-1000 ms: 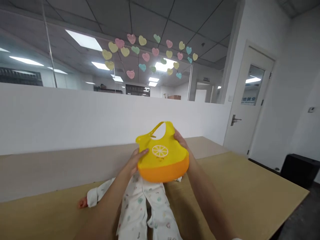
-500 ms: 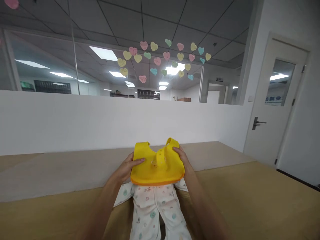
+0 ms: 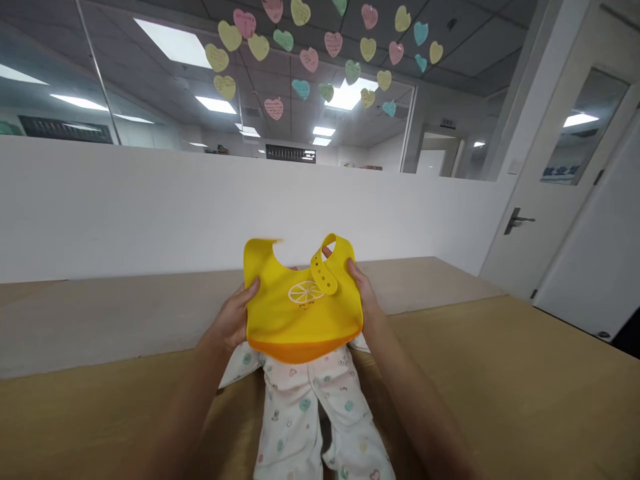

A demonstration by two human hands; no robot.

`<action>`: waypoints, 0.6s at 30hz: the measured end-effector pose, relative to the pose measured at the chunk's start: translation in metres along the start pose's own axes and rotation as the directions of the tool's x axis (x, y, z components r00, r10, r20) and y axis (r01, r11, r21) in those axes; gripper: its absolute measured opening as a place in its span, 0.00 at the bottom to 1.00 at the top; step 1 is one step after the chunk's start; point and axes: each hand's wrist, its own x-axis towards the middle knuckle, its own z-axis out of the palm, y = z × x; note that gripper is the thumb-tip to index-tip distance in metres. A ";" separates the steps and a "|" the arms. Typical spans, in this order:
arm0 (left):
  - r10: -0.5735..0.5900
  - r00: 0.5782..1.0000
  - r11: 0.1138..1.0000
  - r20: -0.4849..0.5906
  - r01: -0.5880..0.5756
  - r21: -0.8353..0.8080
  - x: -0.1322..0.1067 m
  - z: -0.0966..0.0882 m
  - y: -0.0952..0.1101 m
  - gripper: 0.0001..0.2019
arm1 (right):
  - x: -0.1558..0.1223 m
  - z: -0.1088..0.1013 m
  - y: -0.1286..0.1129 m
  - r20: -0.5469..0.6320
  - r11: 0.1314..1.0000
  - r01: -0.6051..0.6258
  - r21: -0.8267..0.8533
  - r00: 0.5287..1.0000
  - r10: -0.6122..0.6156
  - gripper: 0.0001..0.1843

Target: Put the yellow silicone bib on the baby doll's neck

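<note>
Left hand [image 3: 235, 319] clamped on left edge of yellow bib [image 3: 277, 313], thumb on front. Bib spread between the hands, above patterned white clothes [image 3: 290, 407]. Right hand [image 3: 365, 292] gripping bib's right edge, thumb also in front.

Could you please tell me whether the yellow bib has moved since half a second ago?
Yes, upward: the top of the yellow bib now shows further above the base of the white wall in this view.

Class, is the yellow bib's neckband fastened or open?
Open: the holed strap curls over the front of the yellow bib, apart from the opposite strap, leaving a gap at the neckline.
</note>
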 end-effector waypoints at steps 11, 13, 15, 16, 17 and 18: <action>0.064 0.988 0.997 0.141 -0.069 0.031 0.000 0.006 -0.004 0.36 | 0.003 0.003 0.002 -0.014 0.996 0.057 0.066 0.998 -0.057 0.29; 0.066 0.990 0.997 0.128 -0.070 0.026 0.002 0.003 -0.005 0.33 | 0.003 0.002 0.001 -0.031 0.996 0.058 0.063 0.998 -0.056 0.27; 0.029 0.996 0.999 0.085 -0.032 0.042 0.002 0.001 -0.002 0.27 | 0.002 0.001 -0.001 -0.053 0.997 0.046 0.065 0.998 -0.042 0.23; 0.004 0.998 0.998 0.056 -0.008 0.068 0.002 0.000 0.000 0.24 | 0.001 0.002 -0.003 -0.059 0.997 0.033 0.074 0.998 -0.029 0.21; -0.010 0.999 0.995 0.031 0.007 0.102 0.001 -0.001 0.002 0.20 | 0.000 0.002 -0.004 -0.055 0.996 0.019 0.090 0.998 -0.014 0.18; -0.005 1.000 0.990 0.017 0.002 0.141 -0.001 -0.001 0.005 0.17 | -0.002 0.003 -0.006 -0.040 0.994 0.006 0.110 0.999 -0.001 0.15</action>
